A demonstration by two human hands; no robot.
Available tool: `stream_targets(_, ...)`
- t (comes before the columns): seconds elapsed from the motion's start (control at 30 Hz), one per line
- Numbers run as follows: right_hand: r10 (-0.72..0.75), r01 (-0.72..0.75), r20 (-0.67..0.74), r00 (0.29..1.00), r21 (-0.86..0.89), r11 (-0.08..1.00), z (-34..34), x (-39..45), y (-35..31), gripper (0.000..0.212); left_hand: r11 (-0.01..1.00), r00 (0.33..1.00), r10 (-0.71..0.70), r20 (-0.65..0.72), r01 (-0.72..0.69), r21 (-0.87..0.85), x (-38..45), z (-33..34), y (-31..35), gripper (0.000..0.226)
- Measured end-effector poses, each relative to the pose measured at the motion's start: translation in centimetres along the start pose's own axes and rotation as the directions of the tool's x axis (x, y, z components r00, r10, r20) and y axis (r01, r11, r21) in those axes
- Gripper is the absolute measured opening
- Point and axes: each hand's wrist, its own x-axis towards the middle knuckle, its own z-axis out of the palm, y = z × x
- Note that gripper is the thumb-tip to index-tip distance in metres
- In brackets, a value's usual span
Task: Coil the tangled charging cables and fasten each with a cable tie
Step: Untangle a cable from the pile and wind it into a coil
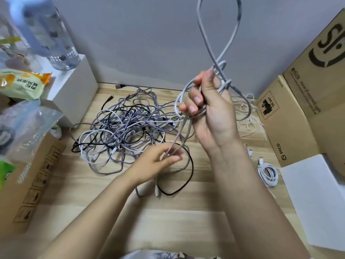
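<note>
My right hand (211,109) is raised above the table and grips several loops of a grey braided cable (218,40); one long loop rises past the frame's top. Two strands of that cable hang down to my left hand (158,163), which pinches them between thumb and fingers low over the wooden table (186,212). Behind my hands lies a tangled heap of cables (123,128), grey, white and black. A white cable (267,173), coiled and tied, rests at the right. A pile of pale cable ties (246,116) lies behind my right hand.
Cardboard boxes (308,101) stand along the right, with a white box (317,202) in front of them. At the left are a white block (74,86), a clear bottle (54,40), snack bags (22,83) and another cardboard box (31,186).
</note>
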Motion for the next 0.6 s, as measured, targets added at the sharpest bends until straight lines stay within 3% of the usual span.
stream_targets(0.1,-0.033,0.033,-0.031,0.999,-0.018,0.999,-0.5,0.2,-0.9,0.03,0.981,0.989,-0.136,-0.063,0.144,0.133,-1.3,0.2,-3.9,0.018)
stream_targets(0.17,-0.045,0.037,-0.071,0.996,-0.11,0.993,-1.3,0.2,-1.0,0.03,0.965,0.946,-0.261,-0.193,0.263,-0.013,-2.1,-0.2,-5.5,0.026)
stream_targets(0.23,-0.042,0.006,-0.111,0.993,-0.307,0.952,-2.5,-0.1,-0.6,0.029,0.947,0.889,-0.311,-0.336,0.261,-0.186,-2.1,-0.8,-5.7,0.03)
stream_targets(0.33,0.003,-0.078,-0.118,0.993,-0.628,0.774,-4.2,-0.7,1.7,0.024,0.985,0.868,-0.172,-0.465,0.144,-0.096,-1.0,-2.3,-2.8,0.034)
stream_targets(0.43,0.093,-0.149,-0.117,0.989,-0.738,0.658,-5.4,-1.1,5.5,0.022,0.998,0.899,-0.056,-0.435,0.068,0.011,0.4,-3.3,0.2,0.041)
stream_targets(0.5,0.117,-0.15,-0.097,0.988,-0.742,0.653,-5.5,-1.3,7.2,0.016,0.994,0.922,0.014,-0.386,0.03,0.108,0.9,-3.2,1.7,0.047)
stream_targets(0.6,0.18,-0.186,-0.077,0.981,-0.657,0.731,-4.6,-1.7,7.5,0.014,0.996,0.934,0.038,-0.356,-0.007,0.09,1.1,-3.3,2.8,0.035)
